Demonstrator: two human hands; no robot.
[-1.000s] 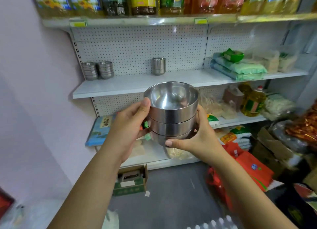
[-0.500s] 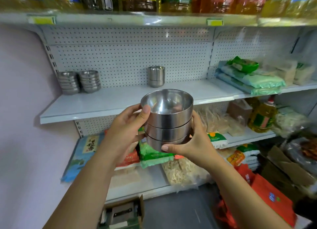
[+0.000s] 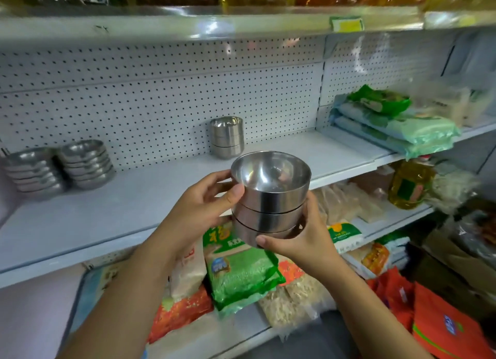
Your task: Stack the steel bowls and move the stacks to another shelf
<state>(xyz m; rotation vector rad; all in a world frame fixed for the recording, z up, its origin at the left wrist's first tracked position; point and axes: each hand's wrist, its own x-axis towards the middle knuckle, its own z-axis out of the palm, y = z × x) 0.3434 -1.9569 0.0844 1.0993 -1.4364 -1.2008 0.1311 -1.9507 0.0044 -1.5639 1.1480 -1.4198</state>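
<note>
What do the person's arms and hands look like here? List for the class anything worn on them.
The left hand and right hand are bare: no gloves, rings, watch or bracelets show. Both forearms are uncovered down to the picture's edge, with no sleeve in view. The visible thumbnails are short and unpainted.

one wide-angle view from the head, facing forward and a little down, close to the shelf [image 3: 134,205], which spans the frame's middle.
</note>
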